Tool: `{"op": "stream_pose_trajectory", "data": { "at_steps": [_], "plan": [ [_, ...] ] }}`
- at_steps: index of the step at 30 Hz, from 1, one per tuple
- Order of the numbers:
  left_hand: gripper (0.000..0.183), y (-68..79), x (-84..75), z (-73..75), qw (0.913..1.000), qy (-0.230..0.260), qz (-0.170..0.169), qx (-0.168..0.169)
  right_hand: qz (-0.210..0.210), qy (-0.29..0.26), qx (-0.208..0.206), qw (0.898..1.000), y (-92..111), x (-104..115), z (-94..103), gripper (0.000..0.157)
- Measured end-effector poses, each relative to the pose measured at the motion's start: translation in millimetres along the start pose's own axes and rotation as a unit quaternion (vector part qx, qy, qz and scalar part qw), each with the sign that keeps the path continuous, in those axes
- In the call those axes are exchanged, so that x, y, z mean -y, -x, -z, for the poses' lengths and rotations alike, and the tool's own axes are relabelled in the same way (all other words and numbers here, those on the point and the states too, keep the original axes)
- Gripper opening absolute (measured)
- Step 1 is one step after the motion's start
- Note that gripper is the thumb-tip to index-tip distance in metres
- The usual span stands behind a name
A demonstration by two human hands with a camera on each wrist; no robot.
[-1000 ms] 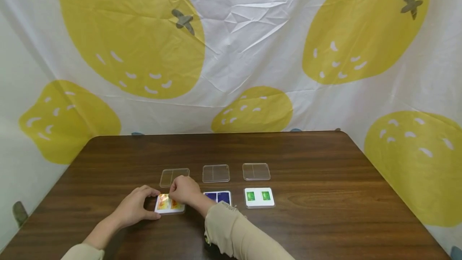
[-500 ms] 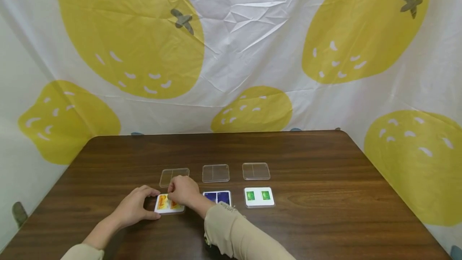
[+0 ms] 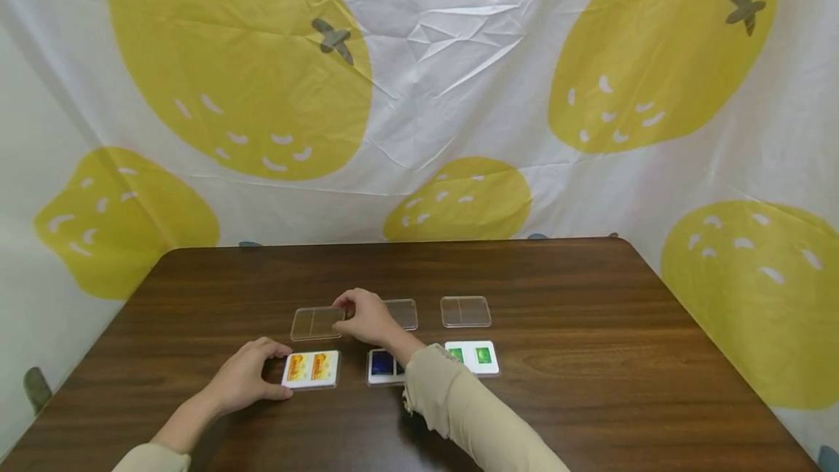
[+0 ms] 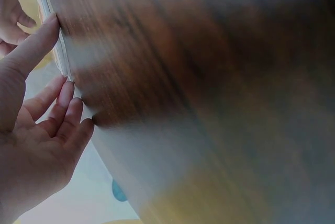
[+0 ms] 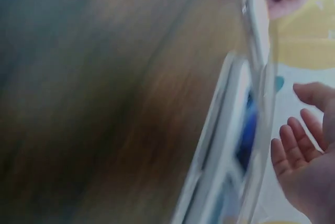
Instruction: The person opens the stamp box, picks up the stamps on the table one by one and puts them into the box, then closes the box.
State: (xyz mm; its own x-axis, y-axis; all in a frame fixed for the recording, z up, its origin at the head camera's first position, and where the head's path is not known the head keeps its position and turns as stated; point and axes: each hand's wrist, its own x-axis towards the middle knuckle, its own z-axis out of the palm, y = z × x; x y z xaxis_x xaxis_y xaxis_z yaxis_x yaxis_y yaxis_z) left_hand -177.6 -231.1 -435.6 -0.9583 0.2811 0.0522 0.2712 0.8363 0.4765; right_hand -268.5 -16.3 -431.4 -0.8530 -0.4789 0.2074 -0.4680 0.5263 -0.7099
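My left hand (image 3: 240, 376) holds a clear case with a white card bearing two orange pictures (image 3: 311, 368) by its left side. Its thumb is at the front corner, the fingers at the back one; the left wrist view shows thumb and fingertips (image 4: 64, 80) against the edge. My right hand (image 3: 373, 320) is at the right edge of a clear lid (image 3: 314, 323) behind that card, thumb and fingers spread. Whether they touch the lid is hard to tell. Under the right forearm lies a case with dark blue pictures (image 3: 382, 364), partly covered.
Two more clear lids lie in the back row, the middle lid (image 3: 403, 314) half hidden by the right hand and the right lid (image 3: 465, 312) in full view. A case with green pictures (image 3: 483, 357) lies front right. Behind the brown table (image 3: 590, 355) hangs a lemon-print cloth (image 3: 459, 195).
My right hand has left the orange card and moved back and right to the clear lid's edge. The orange card now shows fully. My left hand has stayed in place.
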Motion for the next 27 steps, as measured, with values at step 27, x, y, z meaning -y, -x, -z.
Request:
{"op": "stream_pose_trajectory", "data": {
  "at_steps": [27],
  "plan": [
    [0.058, -0.8, 0.6, 0.6, 1.0000, -0.006, -0.001, -0.005, 0.035, 0.217, 0.100, 0.970, -13, -6, -4.2, 0.065]
  ]
}}
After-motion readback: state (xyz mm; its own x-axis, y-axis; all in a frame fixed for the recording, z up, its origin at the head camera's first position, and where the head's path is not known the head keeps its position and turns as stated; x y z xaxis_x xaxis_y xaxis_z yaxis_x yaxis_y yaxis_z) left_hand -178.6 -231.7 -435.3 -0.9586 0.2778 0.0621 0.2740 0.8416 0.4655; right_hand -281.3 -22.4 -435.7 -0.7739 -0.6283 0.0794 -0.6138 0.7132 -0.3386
